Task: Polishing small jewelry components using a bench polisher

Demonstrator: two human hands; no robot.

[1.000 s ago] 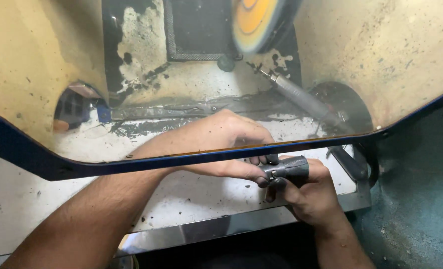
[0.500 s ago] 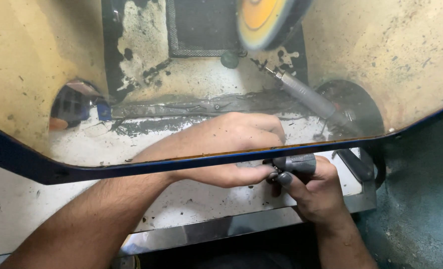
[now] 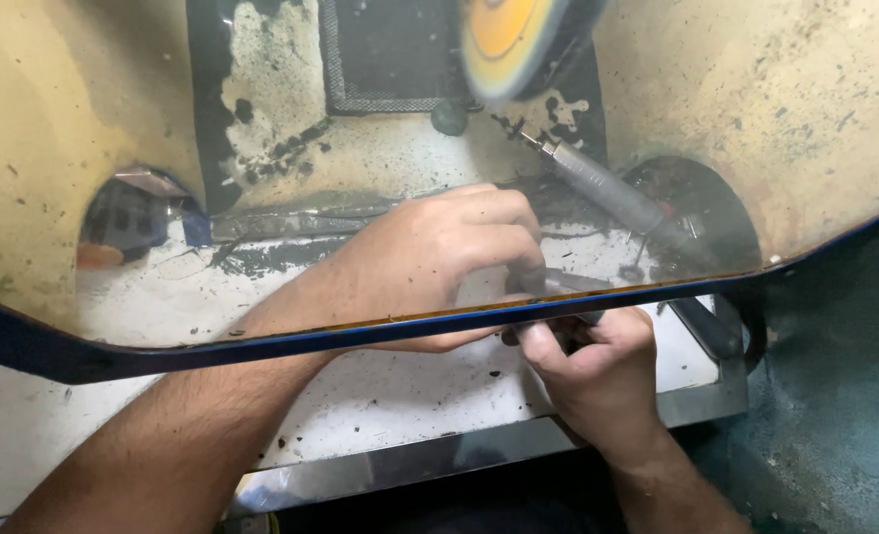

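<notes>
Head view showed the left hand (image 3: 439,262) and right hand (image 3: 593,366), fingers clenched together on a small dark piece (image 3: 548,285) below the yellow wheel (image 3: 504,40); a firm, steady two-handed grip seemed wise.

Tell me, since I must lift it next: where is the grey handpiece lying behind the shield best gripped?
Take the grey handpiece around its straight cylindrical barrel at mid-length, coming from above with fingers across it. It lies flat and slanted, thin tip toward the yellow wheel, so likely keep off that end.
</notes>
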